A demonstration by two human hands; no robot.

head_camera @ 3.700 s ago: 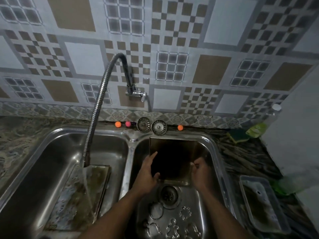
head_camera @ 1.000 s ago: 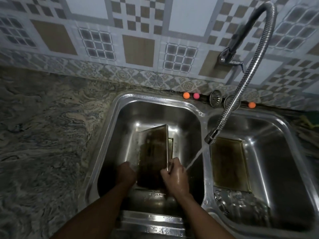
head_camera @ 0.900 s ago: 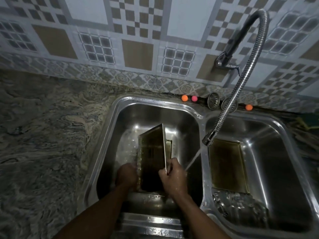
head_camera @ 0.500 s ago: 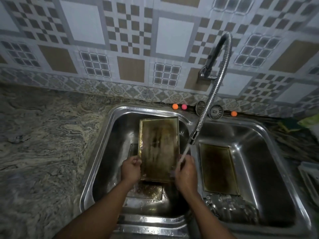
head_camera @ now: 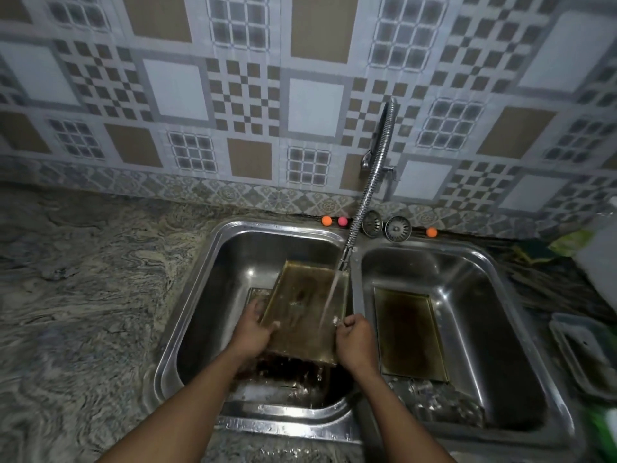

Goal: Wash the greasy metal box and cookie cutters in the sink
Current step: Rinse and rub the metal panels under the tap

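Water (head_camera: 331, 295) striking greasy metal box (head_camera: 300, 317), lower centre of frame.
My left hand (head_camera: 252, 334) grips its left edge, my right hand (head_camera: 356, 340) its right, holding it tilted over the sink's left basin (head_camera: 230, 262).

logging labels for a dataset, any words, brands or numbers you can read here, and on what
No text can be read.
The green label on the bottle at the right edge: too blurred to read.
The metal box under the tap: stains only, no lettering.
The wall tiles: patterns only.
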